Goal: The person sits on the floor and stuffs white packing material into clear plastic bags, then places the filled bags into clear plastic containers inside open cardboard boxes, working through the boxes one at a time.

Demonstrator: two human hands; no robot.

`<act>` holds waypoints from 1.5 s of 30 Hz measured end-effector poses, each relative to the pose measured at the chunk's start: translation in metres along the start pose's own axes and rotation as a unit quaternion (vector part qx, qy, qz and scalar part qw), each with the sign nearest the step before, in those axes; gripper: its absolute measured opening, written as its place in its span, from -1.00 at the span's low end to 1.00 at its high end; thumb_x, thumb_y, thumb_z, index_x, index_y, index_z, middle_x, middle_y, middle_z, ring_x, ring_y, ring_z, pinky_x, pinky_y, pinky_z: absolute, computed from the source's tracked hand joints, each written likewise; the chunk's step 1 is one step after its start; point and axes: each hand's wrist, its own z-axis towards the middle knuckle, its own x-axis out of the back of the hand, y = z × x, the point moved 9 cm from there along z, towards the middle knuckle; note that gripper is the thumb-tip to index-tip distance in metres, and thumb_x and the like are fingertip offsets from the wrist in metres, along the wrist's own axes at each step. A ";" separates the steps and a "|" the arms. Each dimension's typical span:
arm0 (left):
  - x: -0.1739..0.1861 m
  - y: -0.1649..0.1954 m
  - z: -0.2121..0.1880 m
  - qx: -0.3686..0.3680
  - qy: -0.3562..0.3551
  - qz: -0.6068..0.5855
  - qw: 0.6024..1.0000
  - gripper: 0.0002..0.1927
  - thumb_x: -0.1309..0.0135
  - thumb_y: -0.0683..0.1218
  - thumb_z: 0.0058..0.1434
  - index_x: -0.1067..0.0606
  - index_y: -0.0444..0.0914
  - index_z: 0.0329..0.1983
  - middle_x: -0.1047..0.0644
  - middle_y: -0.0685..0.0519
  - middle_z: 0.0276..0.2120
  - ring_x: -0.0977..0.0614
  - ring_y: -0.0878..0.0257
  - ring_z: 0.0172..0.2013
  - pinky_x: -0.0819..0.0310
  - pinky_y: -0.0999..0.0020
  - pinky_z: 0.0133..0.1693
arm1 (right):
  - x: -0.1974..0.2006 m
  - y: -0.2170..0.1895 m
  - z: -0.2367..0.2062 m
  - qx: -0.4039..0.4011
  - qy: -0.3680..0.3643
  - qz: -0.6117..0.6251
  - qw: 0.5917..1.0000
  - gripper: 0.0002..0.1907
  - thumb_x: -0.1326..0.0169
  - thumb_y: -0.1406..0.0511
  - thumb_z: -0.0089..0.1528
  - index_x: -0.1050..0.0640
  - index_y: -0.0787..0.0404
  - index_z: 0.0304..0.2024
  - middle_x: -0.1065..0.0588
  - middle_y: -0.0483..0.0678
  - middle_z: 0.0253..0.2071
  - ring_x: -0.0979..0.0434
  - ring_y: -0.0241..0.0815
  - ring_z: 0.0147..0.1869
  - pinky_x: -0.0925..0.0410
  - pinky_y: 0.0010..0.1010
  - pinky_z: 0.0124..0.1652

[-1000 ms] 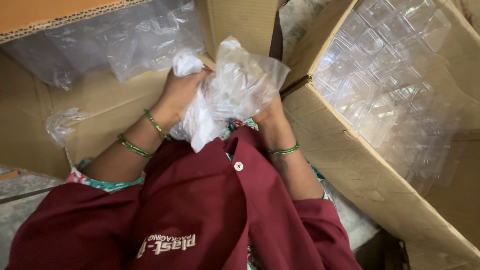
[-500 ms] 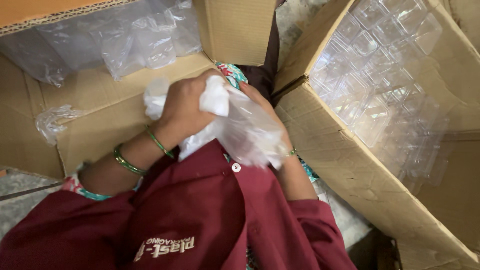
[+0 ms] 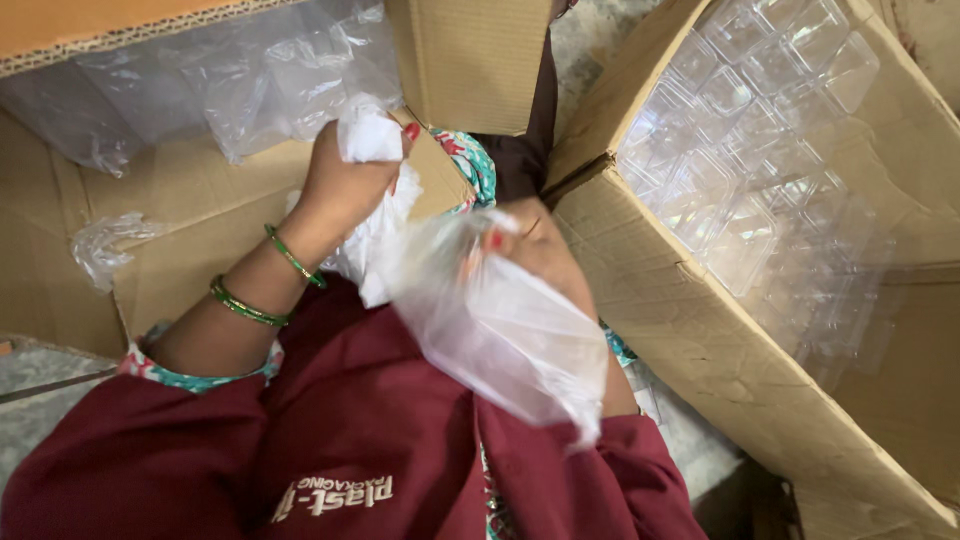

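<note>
Your left hand (image 3: 345, 185) fingers pinch white cloth (image 3: 368, 140); your right hand (image 3: 535, 255) fingers grip the plastic bag (image 3: 500, 330). Cardboard boxes (image 3: 700, 330) crowd both sides.

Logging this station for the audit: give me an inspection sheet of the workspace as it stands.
Surface: brown cardboard box flap under the hands; grey floor at lower left.
Job's things: thin clear plastic bag, crumpled white at its top end.
Clutter: loose scrap of clear film on the flap.
Grippers: left hand clenched on the bag's white bunched end; right hand grips the bag lower down, partly veiled by it.
Cables: nothing seen.
Surroundings: open cardboard carton of stacked clear plastic trays at right; clear plastic liner in the carton at upper left.
</note>
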 end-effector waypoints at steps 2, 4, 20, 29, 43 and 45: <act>0.005 0.010 -0.005 -0.032 -0.005 0.022 0.999 -0.93 -0.17 -0.20 0.34 -0.58 -0.30 -0.27 -0.51 0.15 -0.56 -0.51 0.40 -0.56 -0.36 0.39 -0.49 | 0.016 -0.019 -0.003 0.017 0.119 -0.099 0.988 -0.64 -0.18 0.11 0.39 -0.60 0.27 -0.35 -0.53 -0.14 -0.43 -0.42 -0.44 -0.44 -0.25 -0.56 -0.44; 0.004 0.023 -0.009 -0.028 -0.042 -0.019 0.999 -0.91 -0.13 -0.23 0.27 -0.59 -0.30 -0.18 -0.55 0.15 -0.47 -0.53 0.40 -0.49 -0.39 0.42 -0.46 | 0.030 -0.043 0.000 0.063 0.219 -0.176 0.958 -0.63 -0.13 0.11 0.43 -0.62 0.27 -0.30 -0.53 -0.17 -0.43 -0.39 -0.48 -0.43 -0.23 -0.59 -0.43; 0.046 0.059 -0.030 -0.113 -0.062 0.037 0.991 -0.27 -0.52 -0.12 -0.03 -0.42 -0.27 0.18 -0.54 0.11 0.02 -0.55 0.33 0.03 -0.52 0.33 0.06 | -0.072 -0.094 0.012 0.374 0.195 -0.530 0.735 -0.78 -0.11 0.34 0.39 -0.51 0.40 -0.01 -0.41 0.23 0.11 -0.56 -0.02 0.02 -0.47 -0.32 0.04; 0.252 -0.066 -0.037 -0.078 0.296 -0.021 0.952 -0.05 -0.48 -0.36 0.18 -0.08 -0.37 0.45 -0.35 -0.08 0.38 -0.42 0.08 0.33 -0.35 0.27 0.36 | -0.056 -0.078 0.015 0.317 0.219 -0.520 0.762 -0.95 -0.09 0.45 0.40 -0.54 0.33 -0.09 -0.50 0.07 0.03 -0.55 -0.04 0.10 -0.41 -0.32 0.11; 0.239 -0.077 -0.037 -0.025 0.249 0.562 0.789 0.16 -0.60 0.20 -0.06 -0.27 -0.66 0.30 -0.51 -0.46 0.12 -0.60 -0.22 0.04 -0.45 0.03 0.03 | -0.041 -0.060 0.012 0.296 0.190 -0.509 0.785 -0.98 -0.09 0.46 0.38 -0.53 0.34 -0.16 -0.53 0.04 -0.14 -0.56 -0.09 0.00 -0.42 -0.34 0.03; 0.215 -0.028 -0.037 -0.092 0.238 0.634 0.730 0.14 -0.57 0.22 -0.04 -0.30 -0.73 0.22 -0.55 -0.49 -0.04 -0.63 -0.22 -0.13 -0.51 0.02 -0.09 | -0.029 -0.059 0.007 0.292 0.202 -0.499 0.790 -0.96 -0.08 0.44 0.39 -0.54 0.33 -0.15 -0.54 0.02 -0.13 -0.54 -0.13 0.03 -0.42 -0.34 0.04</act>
